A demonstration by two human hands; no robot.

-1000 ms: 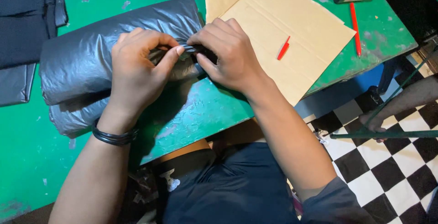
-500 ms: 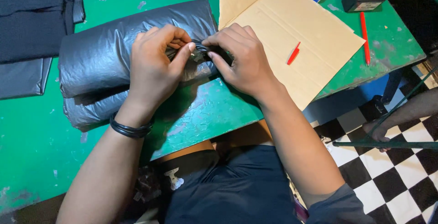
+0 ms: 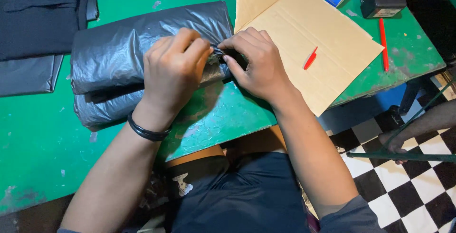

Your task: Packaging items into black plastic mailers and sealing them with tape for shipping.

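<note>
Where both hands (image 3: 218, 69) meet, fingers (image 3: 202, 52) curled on bag (image 3: 118, 48).

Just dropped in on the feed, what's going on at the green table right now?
A person seated at the green table has both hands at the end of a grey plastic-wrapped bundle. The left hand and right hand pinch the gathered plastic at the bundle's right end. A second wrapped bundle lies under it. A flat cardboard sheet lies to the right with a small red marker on it.
</note>
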